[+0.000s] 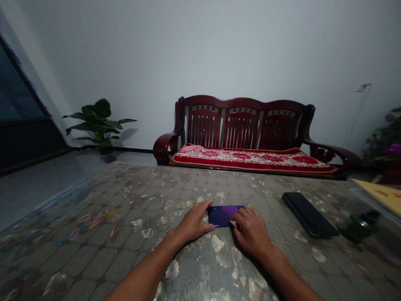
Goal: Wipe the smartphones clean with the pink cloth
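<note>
A purple-blue phone-like device lies sideways on the patterned tablecloth, its glossy face up. At its left end, my left hand grips it between thumb and fingers. My right hand is over the right end, its fingers bent and pressed together. A small pale piece shows under the right fingertips at the device's lower edge; what it is cannot be made out.
Several coloured bands lie at the left of the table. To the right are a black phone or case, a green glass item and a clear box. Beyond the table stand a wooden bench and a potted plant.
</note>
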The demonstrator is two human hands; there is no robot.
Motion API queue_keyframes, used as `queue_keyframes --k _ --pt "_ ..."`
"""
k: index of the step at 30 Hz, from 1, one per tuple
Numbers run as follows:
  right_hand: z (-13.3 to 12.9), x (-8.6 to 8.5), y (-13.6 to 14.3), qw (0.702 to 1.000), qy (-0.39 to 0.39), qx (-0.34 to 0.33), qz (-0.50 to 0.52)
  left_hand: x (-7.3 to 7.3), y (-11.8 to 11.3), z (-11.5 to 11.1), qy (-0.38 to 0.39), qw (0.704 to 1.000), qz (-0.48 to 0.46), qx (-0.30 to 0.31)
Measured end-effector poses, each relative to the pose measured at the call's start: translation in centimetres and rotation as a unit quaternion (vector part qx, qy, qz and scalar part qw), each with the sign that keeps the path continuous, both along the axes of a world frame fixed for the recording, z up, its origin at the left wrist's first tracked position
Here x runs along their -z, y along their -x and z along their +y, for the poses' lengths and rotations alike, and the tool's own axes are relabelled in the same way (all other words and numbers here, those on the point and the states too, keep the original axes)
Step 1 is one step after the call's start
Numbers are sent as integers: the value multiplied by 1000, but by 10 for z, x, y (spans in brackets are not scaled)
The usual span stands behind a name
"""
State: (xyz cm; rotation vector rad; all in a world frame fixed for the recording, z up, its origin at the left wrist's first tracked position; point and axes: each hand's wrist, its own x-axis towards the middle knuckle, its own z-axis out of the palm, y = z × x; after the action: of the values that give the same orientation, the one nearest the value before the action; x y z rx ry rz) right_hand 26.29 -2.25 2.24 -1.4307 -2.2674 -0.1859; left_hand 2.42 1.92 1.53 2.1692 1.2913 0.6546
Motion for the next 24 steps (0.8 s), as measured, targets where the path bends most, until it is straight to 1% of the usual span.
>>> queue_keyframes --k 4,6,9,15,19,24 --pt "2 -1 -14 998 5 62 -5 -3 0 -1 8 1000 5 -5" --pt "3 0 -17 997 3 74 -9 -4 -1 -1 11 1000 6 -6" --pt "3 3 -15 998 -4 62 -9 -5 -1 -2 8 1000 4 -7" --pt "1 3 -6 1000 -1 -4 -4 -4 -1 -2 -2 1000 -5 -6" --pt "2 0 -14 1000 -4 9 -1 -4 -1 -2 4 1000 1 -5" --pt "5 2 -23 999 -10 25 23 -5 0 -2 -2 1000 -1 2"
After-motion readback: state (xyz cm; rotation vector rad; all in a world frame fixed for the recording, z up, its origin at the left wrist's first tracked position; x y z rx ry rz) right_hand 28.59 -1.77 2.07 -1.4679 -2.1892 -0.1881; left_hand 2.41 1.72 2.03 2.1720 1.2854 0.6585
